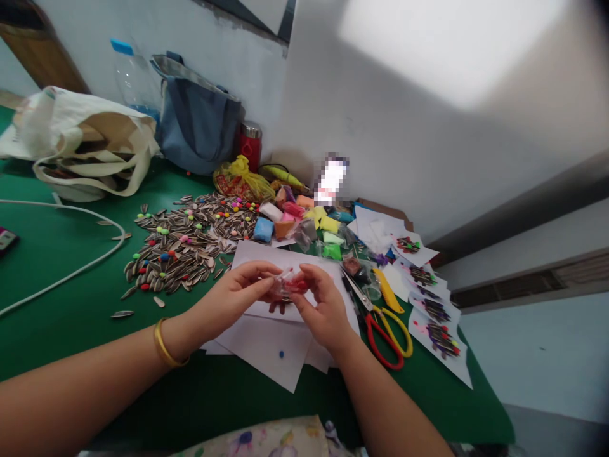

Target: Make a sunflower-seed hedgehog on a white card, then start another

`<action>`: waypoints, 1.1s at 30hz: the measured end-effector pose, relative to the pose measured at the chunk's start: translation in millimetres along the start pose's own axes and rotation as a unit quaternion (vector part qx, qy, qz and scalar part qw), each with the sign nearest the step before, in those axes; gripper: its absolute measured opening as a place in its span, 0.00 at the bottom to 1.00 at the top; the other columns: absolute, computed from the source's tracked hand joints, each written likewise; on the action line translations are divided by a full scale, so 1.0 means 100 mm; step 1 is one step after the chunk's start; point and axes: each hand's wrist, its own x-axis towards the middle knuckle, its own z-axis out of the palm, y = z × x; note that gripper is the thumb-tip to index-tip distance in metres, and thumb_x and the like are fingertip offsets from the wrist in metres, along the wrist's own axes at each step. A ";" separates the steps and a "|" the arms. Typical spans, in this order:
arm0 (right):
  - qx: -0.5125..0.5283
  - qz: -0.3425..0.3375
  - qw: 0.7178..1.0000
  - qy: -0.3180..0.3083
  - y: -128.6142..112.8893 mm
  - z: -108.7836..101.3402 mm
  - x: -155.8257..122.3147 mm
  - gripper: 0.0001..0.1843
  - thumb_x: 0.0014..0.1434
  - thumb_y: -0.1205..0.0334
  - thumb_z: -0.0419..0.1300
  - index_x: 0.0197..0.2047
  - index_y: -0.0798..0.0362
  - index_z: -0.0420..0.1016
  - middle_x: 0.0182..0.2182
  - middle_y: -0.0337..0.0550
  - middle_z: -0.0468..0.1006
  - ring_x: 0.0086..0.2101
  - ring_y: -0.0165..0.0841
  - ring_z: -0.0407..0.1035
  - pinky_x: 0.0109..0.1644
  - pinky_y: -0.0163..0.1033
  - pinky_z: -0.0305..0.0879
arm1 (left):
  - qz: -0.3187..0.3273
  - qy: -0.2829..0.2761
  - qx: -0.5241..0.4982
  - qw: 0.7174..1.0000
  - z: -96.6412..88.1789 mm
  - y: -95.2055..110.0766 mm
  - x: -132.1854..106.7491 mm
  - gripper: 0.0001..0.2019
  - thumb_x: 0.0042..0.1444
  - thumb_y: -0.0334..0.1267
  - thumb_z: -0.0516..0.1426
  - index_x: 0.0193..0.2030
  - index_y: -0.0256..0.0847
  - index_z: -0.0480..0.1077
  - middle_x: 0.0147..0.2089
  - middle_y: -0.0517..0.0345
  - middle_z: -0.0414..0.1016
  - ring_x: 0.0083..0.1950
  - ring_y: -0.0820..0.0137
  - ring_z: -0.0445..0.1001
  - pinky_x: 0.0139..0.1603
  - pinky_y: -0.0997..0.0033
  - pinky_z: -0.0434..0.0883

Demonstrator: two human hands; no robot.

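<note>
Both hands meet over the white paper sheets at the front of the table. My left hand pinches one side of a small clear plastic packet of red clay. On the other side, the fingers and thumb of my right hand close on the same packet. Something dark lies on the paper beneath the packet, mostly hidden by the hands. A small blue ball rests on the lower sheet. Right of my right hand lie scissors with red and yellow handles, beside a yellow box cutter.
Sunflower seeds mixed with coloured bits spread to the left. Bagged coloured clay is heaped behind the hands. Paper cards with seed pieces line the right edge. Bags, a red flask, a lit phone and a white cable surround them.
</note>
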 end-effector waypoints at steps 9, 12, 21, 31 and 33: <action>0.012 -0.008 1.000 -0.003 0.01 0.02 0.02 0.25 0.64 0.68 0.59 0.62 0.43 0.63 0.39 0.40 0.75 0.40 0.32 0.71 0.51 0.44 0.70 | 0.050 0.012 0.127 0.990 -0.02 0.05 0.03 0.11 0.55 0.46 0.63 0.38 0.40 0.75 0.37 0.57 0.79 0.37 0.67 0.79 0.40 0.66 0.79; -0.028 -0.032 0.999 0.002 -0.02 0.01 0.04 0.25 0.64 0.68 0.60 0.62 0.42 0.65 0.42 0.42 0.75 0.42 0.34 0.71 0.52 0.46 0.70 | 0.033 0.009 0.109 0.993 -0.05 0.06 0.03 0.13 0.56 0.46 0.63 0.43 0.40 0.73 0.37 0.57 0.80 0.37 0.67 0.79 0.40 0.66 0.79; -0.102 -0.030 0.994 -0.009 0.02 -0.03 0.09 0.18 0.61 0.66 0.64 0.54 0.47 0.75 0.48 0.48 0.75 0.51 0.39 0.70 0.57 0.45 0.67 | 0.103 -0.046 0.218 0.969 -0.09 0.09 0.05 0.09 0.58 0.42 0.59 0.40 0.41 0.78 0.41 0.55 0.79 0.43 0.67 0.77 0.45 0.68 0.75; -0.033 0.059 0.998 -0.013 -0.08 -0.02 0.09 0.05 0.61 0.62 0.63 0.41 0.50 0.78 0.35 0.42 0.81 0.36 0.34 0.75 0.45 0.40 0.71 | 0.036 0.009 0.131 0.991 -0.06 -0.01 0.07 0.10 0.64 0.44 0.55 0.35 0.40 0.68 0.30 0.62 0.72 0.32 0.73 0.71 0.36 0.71 0.71; -0.036 0.060 0.997 -0.019 -0.09 -0.03 0.09 0.09 0.59 0.62 0.65 0.44 0.50 0.78 0.38 0.43 0.81 0.38 0.36 0.75 0.46 0.41 0.71 | 0.030 0.005 0.107 0.994 -0.04 0.00 0.06 0.10 0.63 0.43 0.56 0.35 0.40 0.68 0.30 0.62 0.72 0.32 0.73 0.72 0.37 0.71 0.72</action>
